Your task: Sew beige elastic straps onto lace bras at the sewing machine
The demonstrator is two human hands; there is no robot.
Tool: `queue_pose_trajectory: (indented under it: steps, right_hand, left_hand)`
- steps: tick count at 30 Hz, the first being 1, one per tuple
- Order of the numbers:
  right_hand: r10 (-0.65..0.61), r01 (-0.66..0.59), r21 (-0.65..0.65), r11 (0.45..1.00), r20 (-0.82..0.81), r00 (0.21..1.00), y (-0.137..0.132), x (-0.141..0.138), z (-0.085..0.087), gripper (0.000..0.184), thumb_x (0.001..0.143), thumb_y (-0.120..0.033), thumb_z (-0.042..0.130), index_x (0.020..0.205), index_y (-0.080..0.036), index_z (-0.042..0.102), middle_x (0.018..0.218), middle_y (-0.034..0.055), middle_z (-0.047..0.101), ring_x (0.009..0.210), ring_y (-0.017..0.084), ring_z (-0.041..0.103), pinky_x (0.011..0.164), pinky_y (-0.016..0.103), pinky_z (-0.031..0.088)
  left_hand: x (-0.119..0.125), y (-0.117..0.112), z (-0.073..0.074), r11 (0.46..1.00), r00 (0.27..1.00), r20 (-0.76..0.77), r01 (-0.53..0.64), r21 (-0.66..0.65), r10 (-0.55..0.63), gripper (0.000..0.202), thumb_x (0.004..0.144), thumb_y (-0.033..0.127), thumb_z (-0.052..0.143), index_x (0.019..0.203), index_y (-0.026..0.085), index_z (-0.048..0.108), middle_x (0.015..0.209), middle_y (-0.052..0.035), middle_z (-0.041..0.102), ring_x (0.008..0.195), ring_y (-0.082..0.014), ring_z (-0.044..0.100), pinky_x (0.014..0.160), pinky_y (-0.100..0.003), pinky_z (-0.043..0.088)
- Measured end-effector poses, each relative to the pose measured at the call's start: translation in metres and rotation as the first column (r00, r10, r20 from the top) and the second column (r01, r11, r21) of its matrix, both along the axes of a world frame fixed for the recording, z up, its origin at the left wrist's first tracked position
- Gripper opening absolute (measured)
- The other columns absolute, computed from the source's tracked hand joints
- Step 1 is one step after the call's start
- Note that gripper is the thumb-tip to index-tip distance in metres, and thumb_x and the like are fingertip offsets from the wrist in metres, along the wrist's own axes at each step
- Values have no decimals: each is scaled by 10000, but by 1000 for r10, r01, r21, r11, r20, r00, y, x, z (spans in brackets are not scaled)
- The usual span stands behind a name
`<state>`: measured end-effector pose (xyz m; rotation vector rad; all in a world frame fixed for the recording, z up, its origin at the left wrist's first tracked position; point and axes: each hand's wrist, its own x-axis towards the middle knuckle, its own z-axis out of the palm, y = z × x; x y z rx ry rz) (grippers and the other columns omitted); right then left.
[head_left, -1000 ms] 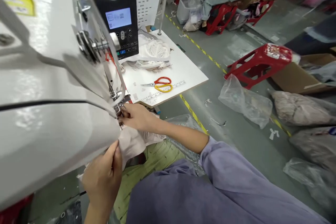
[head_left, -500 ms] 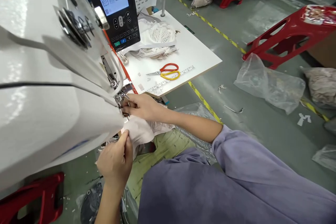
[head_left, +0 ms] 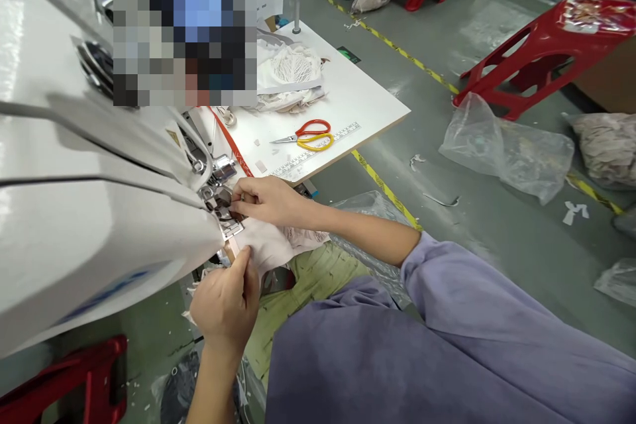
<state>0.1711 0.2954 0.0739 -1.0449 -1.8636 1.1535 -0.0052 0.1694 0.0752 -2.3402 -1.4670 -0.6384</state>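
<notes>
Pale fabric (head_left: 268, 243) lay beside the sewing machine's head (head_left: 114, 245), pinched in the grip of the left hand (head_left: 223, 305). Whether the right hand (head_left: 272, 202), curled near it, held any could not be told. Scissors (head_left: 305, 140) rested on the counter (head_left: 368, 103).

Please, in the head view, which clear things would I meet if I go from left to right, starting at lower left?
Red stool → left hand → right hand → clear plastic bag on the floor → stuffed bag at the right edge.
</notes>
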Motion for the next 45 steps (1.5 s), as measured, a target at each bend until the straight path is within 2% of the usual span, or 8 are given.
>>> queue_pose_trajectory:
  steps: [6, 13, 19, 21, 24, 27, 37, 45]
  right_hand:
    - [0, 0, -10, 1000, -19, 1000, -1, 4, 1, 141, 902, -311, 608, 863, -176, 610, 614, -64, 555, 585, 79, 477, 613, 229, 291]
    - [-52, 26, -151, 988, -173, 983, -15, -2, -5, 180, 908, -352, 590, 898, -173, 582, 677, -54, 545, 620, 88, 476, 614, 229, 339]
    - [-52, -230, -491, 840, -495, 867, -57, 6, -27, 347, 880, -506, 632, 950, -170, 578, 733, -33, 559, 583, 78, 472, 530, 198, 377]
    - [-16, -201, -398, 895, -479, 878, -78, 13, -33, 288, 871, -445, 679, 933, -167, 634, 786, -4, 606, 632, 88, 528, 572, 208, 441]
    - [129, -125, 34, 992, -382, 915, -110, 20, -42, 152, 884, -326, 691, 871, -175, 710, 879, 50, 683, 786, 132, 637, 721, 258, 538]
    - [264, -150, 376, 914, -273, 925, -136, 24, -52, 97, 890, -266, 682, 898, -189, 741, 890, 63, 725, 783, 140, 681, 716, 249, 569]
    - [250, -243, 56, 968, -225, 942, -154, 27, -52, 210, 894, -375, 675, 904, -172, 728, 682, 16, 701, 555, 107, 635, 551, 213, 530]
    - [315, -176, 547, 818, -170, 934, -137, 36, -59, 165, 943, -283, 605, 984, -182, 730, 923, 88, 738, 846, 149, 718, 756, 243, 590]
  left_hand:
    - [-1, -7, -2, 999, 997, 66, -27, -19, 28, 191, 865, 163, 669, 1047, 192, 718, 529, 25, 602, 490, -133, 533, 516, -251, 327]
    - [-5, -18, 4, 939, 887, 367, -175, -297, 281, 274, 945, 278, 579, 1199, 237, 675, 993, -58, 774, 795, -182, 727, 609, -237, 492]
    - [-19, -29, 18, 876, 850, 445, -39, -480, 281, 226, 964, 345, 534, 1114, 224, 652, 940, -46, 759, 750, -168, 716, 563, -231, 500]
    - [-19, -36, 14, 895, 902, 358, -66, -441, 243, 260, 933, 399, 572, 1090, 201, 631, 866, -55, 734, 744, -199, 697, 586, -272, 506]
    - [-11, -41, 0, 950, 977, 190, -29, -310, 92, 441, 836, 444, 686, 1151, 149, 597, 945, -115, 707, 883, -278, 667, 755, -387, 524]
    - [-4, -41, -15, 953, 986, 142, 128, -273, -92, 207, 868, 272, 643, 1045, 167, 626, 848, -66, 696, 812, -228, 643, 852, -400, 498]
    - [-11, -39, -15, 971, 948, 244, 229, -69, -206, 61, 900, 173, 563, 888, 196, 618, 663, -12, 632, 655, -166, 580, 865, -370, 504]
    - [-10, -43, -18, 966, 955, 201, 240, -94, -218, 165, 913, 169, 580, 1073, 156, 617, 642, -10, 592, 627, -171, 549, 730, -323, 495]
